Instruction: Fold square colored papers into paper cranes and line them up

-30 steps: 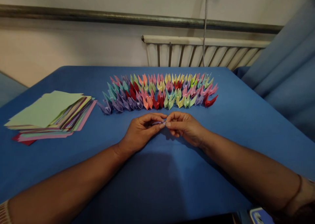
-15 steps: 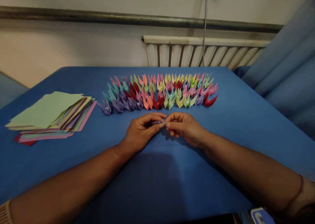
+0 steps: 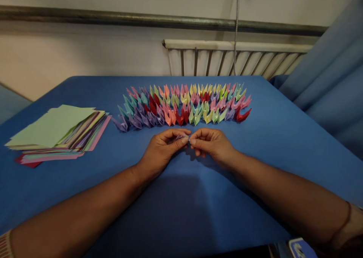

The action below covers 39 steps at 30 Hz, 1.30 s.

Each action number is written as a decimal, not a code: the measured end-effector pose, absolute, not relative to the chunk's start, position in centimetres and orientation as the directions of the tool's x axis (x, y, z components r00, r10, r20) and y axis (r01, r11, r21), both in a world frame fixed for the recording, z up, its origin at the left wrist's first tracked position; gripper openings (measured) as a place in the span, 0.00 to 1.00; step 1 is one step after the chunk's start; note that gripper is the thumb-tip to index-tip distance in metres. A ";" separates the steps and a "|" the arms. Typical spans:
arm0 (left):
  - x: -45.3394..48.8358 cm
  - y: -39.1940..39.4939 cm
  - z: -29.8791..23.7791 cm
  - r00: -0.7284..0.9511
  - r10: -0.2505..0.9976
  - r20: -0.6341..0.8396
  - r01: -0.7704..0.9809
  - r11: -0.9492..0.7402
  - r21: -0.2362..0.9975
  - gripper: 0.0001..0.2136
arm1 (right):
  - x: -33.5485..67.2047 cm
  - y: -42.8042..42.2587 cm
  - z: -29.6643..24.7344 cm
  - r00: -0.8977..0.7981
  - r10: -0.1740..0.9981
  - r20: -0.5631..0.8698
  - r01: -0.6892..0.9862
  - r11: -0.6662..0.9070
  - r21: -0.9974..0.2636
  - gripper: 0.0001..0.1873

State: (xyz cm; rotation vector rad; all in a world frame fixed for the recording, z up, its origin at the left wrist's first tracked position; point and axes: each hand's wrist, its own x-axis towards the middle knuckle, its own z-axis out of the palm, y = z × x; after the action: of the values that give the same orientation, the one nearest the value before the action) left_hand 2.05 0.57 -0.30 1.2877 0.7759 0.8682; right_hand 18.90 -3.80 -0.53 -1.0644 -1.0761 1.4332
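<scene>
The blue-covered table (image 3: 286, 144) ends at a straight far edge in front of a radiator (image 3: 241, 46); its right edge slants past a blue curtain (image 3: 331, 73). A broad stretch of blue surface runs from the folded paper cranes (image 3: 181, 108) out to that right edge, and another lies between the forearms. Toward the left edge sits an uneven stack of coloured paper (image 3: 53, 125), pale green on top. A blue-and-white object (image 3: 304, 249) is cut off at the bottom right, its white marking too unclear to read.

The left hand (image 3: 160, 148) pinches a small purplish folded paper (image 3: 182, 137) between thumb and index finger, just in front of the cranes. The right hand (image 3: 214, 144) has thumb and index finger together at its right end, the other fingers curled beneath.
</scene>
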 end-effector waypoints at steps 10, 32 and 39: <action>2.4 0.2 0.0 0.468 0.871 -0.152 -0.225 0.283 0.932 0.07 | 18.4 -5.1 -1.4 0.043 0.925 0.377 0.338 0.342 -0.877 0.05; 2.7 0.0 0.0 0.462 0.874 -0.154 -0.215 0.279 0.936 0.06 | 18.3 -6.0 -0.5 -0.059 0.885 0.462 0.622 0.395 -0.676 0.07; 2.6 -0.1 -0.1 0.481 0.864 -0.151 -0.170 0.261 0.950 0.06 | 18.1 -5.7 -0.8 -0.012 0.893 0.451 0.582 0.373 -0.722 0.05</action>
State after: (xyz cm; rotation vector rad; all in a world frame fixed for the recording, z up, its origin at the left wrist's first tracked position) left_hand 2.64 -0.12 -0.14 1.0801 0.7909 0.8085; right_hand 18.15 -5.73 -0.80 -1.3156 -1.7028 0.4181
